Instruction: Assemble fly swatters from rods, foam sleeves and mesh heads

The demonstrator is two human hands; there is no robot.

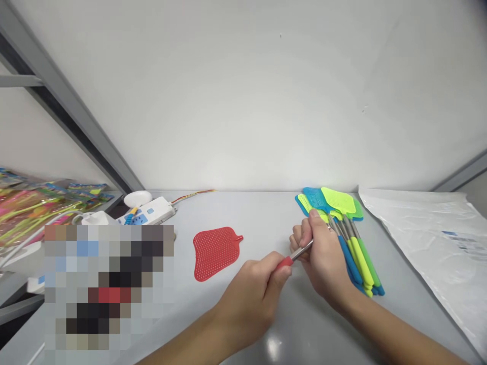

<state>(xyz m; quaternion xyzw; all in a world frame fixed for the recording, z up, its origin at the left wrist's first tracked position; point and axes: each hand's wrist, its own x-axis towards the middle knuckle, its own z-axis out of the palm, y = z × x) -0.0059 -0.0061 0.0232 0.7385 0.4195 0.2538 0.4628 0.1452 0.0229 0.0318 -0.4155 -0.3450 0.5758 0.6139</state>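
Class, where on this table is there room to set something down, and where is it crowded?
Bare table lies between the red swatter head and the swatter bundle, and between that bundle and the plastic sheet. It is crowded around the power strip.

pixelated patch (109,294) hiding objects, blurred plastic packets (38,213) cut off at left edge

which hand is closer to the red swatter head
Left: the left hand sits just right of the red plastic swatter head, apart from it; the right hand is farther right.
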